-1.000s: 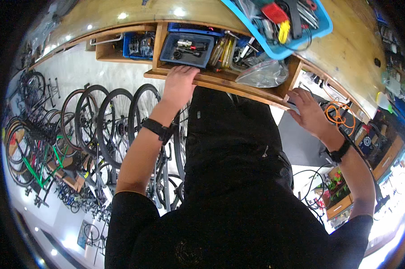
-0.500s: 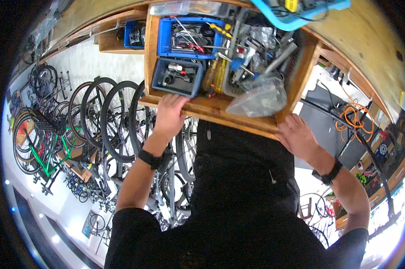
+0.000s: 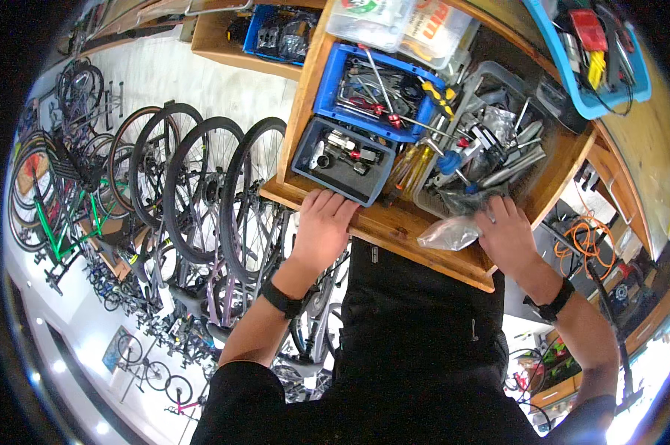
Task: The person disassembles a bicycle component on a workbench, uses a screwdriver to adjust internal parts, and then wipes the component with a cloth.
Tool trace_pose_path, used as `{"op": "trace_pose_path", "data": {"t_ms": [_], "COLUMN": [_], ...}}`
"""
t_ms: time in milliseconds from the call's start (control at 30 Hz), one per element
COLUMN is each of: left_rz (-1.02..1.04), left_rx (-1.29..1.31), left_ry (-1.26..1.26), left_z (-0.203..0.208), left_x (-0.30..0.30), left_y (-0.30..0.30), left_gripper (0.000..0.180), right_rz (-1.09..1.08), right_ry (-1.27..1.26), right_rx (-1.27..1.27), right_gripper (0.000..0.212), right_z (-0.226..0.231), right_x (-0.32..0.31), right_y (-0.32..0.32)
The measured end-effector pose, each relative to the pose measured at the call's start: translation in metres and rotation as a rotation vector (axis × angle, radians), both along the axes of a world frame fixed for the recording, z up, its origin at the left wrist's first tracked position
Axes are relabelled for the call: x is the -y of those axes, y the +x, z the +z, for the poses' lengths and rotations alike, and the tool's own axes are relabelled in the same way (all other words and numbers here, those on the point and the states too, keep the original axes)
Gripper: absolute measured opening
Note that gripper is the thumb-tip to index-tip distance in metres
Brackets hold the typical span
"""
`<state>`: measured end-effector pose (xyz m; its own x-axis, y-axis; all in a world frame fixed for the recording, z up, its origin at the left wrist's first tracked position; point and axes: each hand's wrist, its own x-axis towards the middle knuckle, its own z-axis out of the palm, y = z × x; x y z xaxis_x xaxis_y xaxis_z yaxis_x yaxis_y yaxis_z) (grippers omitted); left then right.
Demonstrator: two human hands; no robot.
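A wooden drawer [image 3: 405, 236] stands pulled out in front of me, full of tools. My left hand [image 3: 324, 228] has its fingers hooked over the drawer's front edge, beside a small grey box [image 3: 331, 176] holding sockets. At the drawer's right front, my right hand [image 3: 507, 233] has its fingers closed at one end of a clear plastic bag [image 3: 450, 233], whose other end hangs over the front panel. Behind that hand lies a translucent tray [image 3: 428, 199] of metal tools and parts. Yellow-handled screwdrivers [image 3: 416, 165] lie between the boxes.
A blue bin [image 3: 324, 87] of hex keys and clear lidded cases [image 3: 372, 22] fill the drawer's back left. On the bench, a light-blue basket [image 3: 598, 110] holds tools. Bicycles [image 3: 239, 200] stand at left; an orange cable [image 3: 591, 241] hangs at right.
The drawer appears lower and further right in view, showing more of its back. My right hand has gone from the front edge onto the plastic bag, which is now bunched at the front.
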<state>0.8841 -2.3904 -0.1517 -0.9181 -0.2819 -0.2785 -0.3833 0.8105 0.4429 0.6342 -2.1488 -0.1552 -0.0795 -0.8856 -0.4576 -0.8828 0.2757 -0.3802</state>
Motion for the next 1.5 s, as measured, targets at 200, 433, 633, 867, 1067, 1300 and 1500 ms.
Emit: {"op": "trace_pose_path", "data": {"t_ms": [200,433,633,867,1067,1300,1500], "left_rz": [-0.011,0.028,0.027,0.022,0.059,0.022,0.049], "left_rx": [-0.021,-0.072,-0.148,-0.201,-0.226,-0.191,-0.218], "left_ry": [-0.083,-0.117,-0.139,-0.142,-0.18,-0.161,-0.166], "left_z": [-0.002,-0.015,-0.021,-0.025,-0.028,-0.029,-0.028], "left_x": [0.001,-0.002,0.0,0.0,-0.001,-0.002,0.001], "left_y": [0.001,0.007,0.011,0.015,0.016,0.017,0.014], "left_gripper": [0.024,0.023,0.016,0.017,0.009,0.018,0.009], "right_rz": [-0.023,-0.043,-0.057,0.126,-0.114,-0.112,0.024], "right_ry": [0.204,0.037,-0.295,-0.245,-0.043,0.081,0.011], "right_rx": [0.114,0.203,0.293,-0.183,-0.046,0.06,0.077], "right_gripper": [0.042,0.063,0.034,0.038,0.057,0.04,0.019], "right_z": [0.028,0.058,0.007,-0.061,-0.079,-0.055,-0.037], "right_x": [0.018,0.106,0.217,0.277,0.279,0.246,0.233], "right_y": [-0.01,-0.02,-0.003,0.013,0.025,0.009,0.01]}}
